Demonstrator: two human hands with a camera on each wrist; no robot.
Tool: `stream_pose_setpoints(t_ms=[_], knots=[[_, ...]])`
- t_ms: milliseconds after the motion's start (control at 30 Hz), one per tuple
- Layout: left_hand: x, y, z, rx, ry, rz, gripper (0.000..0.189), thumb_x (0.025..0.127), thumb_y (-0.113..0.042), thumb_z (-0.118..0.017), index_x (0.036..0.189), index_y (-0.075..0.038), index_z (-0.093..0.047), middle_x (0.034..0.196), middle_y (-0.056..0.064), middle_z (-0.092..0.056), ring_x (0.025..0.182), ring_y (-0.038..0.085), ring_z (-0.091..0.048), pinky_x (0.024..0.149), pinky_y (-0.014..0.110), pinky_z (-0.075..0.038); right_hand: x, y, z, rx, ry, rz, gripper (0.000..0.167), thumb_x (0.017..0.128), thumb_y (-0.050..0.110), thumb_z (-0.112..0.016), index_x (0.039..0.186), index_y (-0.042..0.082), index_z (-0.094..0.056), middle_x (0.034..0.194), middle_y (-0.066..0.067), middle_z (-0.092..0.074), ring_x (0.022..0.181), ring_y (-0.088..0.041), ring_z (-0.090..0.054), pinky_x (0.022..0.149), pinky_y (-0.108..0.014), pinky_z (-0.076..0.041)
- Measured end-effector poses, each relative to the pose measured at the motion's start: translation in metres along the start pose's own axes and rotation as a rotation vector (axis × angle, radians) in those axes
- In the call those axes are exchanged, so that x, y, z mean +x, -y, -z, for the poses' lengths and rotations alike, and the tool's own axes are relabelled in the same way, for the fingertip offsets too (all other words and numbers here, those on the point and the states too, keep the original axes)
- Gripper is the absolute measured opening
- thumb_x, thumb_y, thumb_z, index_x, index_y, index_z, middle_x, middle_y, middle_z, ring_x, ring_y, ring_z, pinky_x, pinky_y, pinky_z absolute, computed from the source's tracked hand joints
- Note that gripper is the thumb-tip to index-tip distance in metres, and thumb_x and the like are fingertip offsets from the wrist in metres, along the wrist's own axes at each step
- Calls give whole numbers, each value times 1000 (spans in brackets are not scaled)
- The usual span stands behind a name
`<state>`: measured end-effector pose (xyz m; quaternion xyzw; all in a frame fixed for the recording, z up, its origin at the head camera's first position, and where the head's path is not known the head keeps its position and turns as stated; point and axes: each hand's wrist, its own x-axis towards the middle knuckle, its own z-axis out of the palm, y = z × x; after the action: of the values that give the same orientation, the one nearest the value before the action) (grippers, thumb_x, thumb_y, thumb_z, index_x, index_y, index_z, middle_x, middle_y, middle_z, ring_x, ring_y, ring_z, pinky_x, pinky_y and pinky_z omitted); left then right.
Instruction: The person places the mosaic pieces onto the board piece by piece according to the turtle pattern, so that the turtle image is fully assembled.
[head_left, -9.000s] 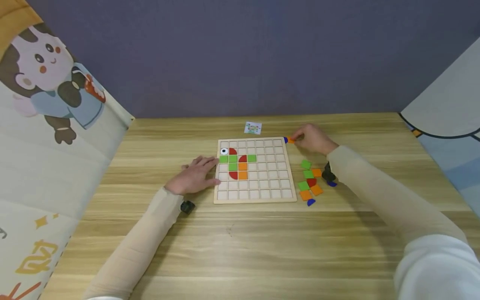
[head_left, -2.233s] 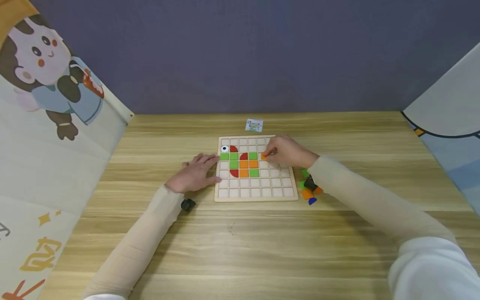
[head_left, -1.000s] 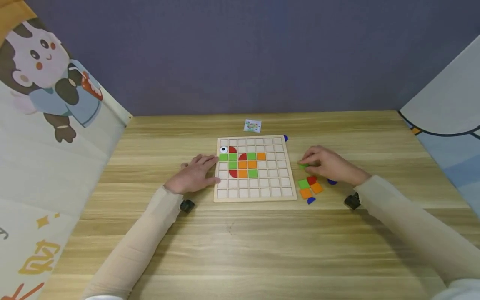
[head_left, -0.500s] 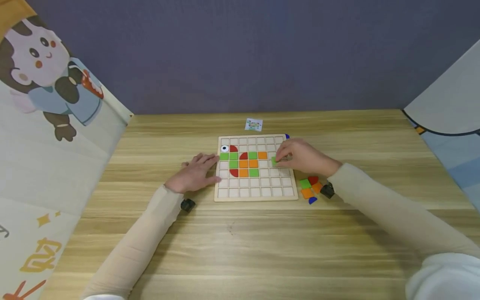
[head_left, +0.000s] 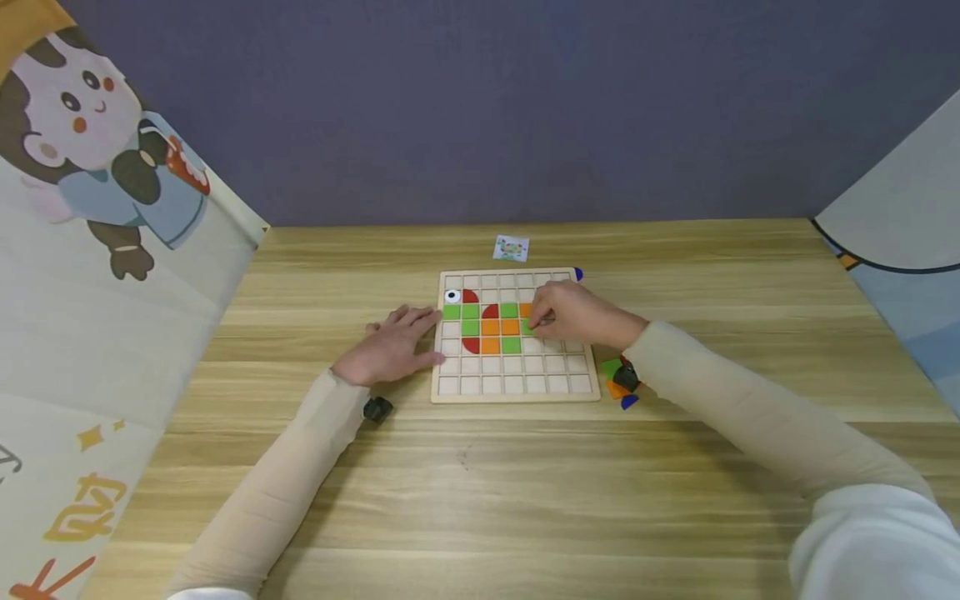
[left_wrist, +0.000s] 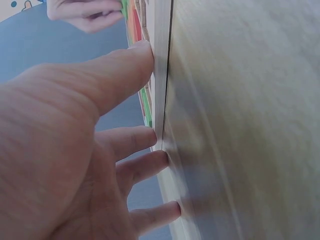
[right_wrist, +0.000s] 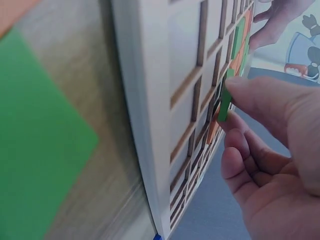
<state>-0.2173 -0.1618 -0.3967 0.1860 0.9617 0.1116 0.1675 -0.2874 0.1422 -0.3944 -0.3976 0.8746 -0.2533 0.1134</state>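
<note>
A wooden grid board [head_left: 517,399] lies on the table, with green, orange and red tiles and a round white eye piece [head_left: 452,296] set in its cells. My right hand [head_left: 581,315] pinches a green square tile [right_wrist: 226,97] between thumb and fingers, over a cell just right of an orange tile [head_left: 510,327]. In the right wrist view that tile is tilted against the grid. My left hand [head_left: 393,346] lies spread at the board's left edge, thumb and fingertips touching the rim, as the left wrist view [left_wrist: 115,80] also shows.
A small printed card [head_left: 511,247] lies behind the board. A blue piece [head_left: 578,273] sits by its back right corner. Right of the board are loose tiles, among them a green one [head_left: 611,367] and a blue half-round [head_left: 629,402], partly hidden by the right wrist camera [head_left: 626,377].
Orange and green tiles have been added to the board since the oldest frame. My right hand picked up a green tile from the loose pile and moved left over the grid. The left hand stayed.
</note>
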Motion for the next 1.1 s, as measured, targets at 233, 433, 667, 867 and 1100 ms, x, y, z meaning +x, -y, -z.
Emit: stream_pose_setpoints(t_ms=[233,433,667,867,1100], knots=[[-1,-2,1,4,3,-2,75,95,-50,-49,152,-13,-19,156,10,-16,139,42,-8,95,74,-18,-1,2,-3,-2,-5,-25,11,81,9,-76,91,9,-77,89,1,-61,82,-14,-55,71,-28,-49],[0,-2,2,-3,2,2,75,95,-51,-49,152,-14,-19,156,9,-16,140,41,-7,96,73,-16,-5,8,-3,-23,14,-28,13,83,6,-72,95,7,-76,94,-1,-58,84,-15,-54,72,-30,-48],[-1,-1,1,5,4,2,75,95,-52,-47,152,-14,-19,156,8,-16,140,39,-8,96,73,-18,-32,5,10,-52,-9,-14,21,86,10,-70,107,8,-72,104,-1,-57,89,-17,-54,75,-33,-48],[-2,0,0,5,0,-1,75,95,-52,-48,152,-14,-20,156,9,-17,140,40,-8,96,73,-18,-73,-9,25,-88,-4,-38,16,85,8,-71,100,11,-75,103,2,-59,96,-18,-54,81,-37,-48],[-1,0,-1,9,-7,-9,75,95,-51,-48,152,-13,-20,155,10,-18,140,40,-10,95,73,-19,-121,-32,24,-108,-21,-33,19,80,3,-75,94,17,-76,99,7,-58,93,-14,-54,78,-34,-50]])
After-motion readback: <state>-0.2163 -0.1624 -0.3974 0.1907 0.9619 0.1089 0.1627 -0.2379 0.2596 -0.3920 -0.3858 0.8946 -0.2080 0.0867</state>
